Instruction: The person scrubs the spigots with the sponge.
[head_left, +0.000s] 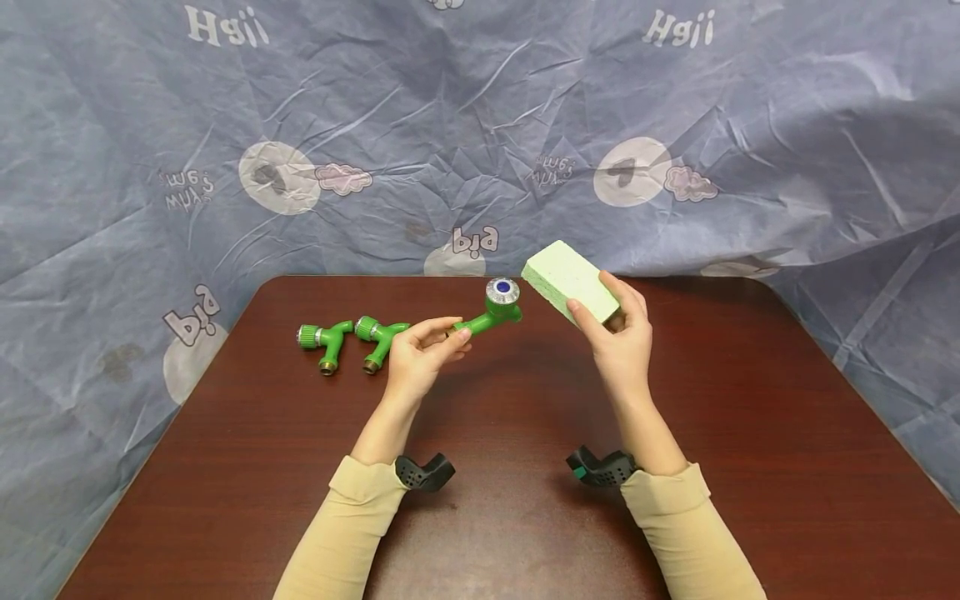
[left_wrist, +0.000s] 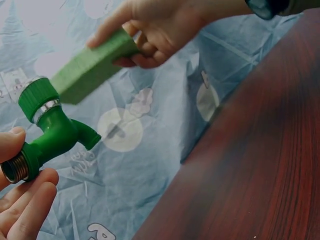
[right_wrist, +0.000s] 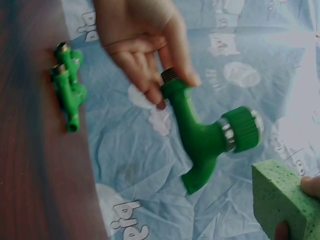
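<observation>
Pinched by its threaded end between thumb and fingers of my left hand (head_left: 420,357) is a green tap (right_wrist: 197,137). Its ribbed knob has a silver cap with a blue centre, and it is held up above the table. My right hand (head_left: 624,337) grips a pale green sponge (head_left: 572,282) at its near end, thumb on one side and fingers on the other. In the head view the sponge is just right of the tap's knob, with a small gap between. The left wrist view shows the tap's brass thread (left_wrist: 19,168) and downturned spout (left_wrist: 88,134).
Two more green taps lie on the dark wooden table (head_left: 480,467) left of my left hand: one tap (head_left: 330,342) farther out, the other tap (head_left: 380,337) partly behind the hand. A wrinkled blue-grey printed cloth (head_left: 420,125) hangs behind the table.
</observation>
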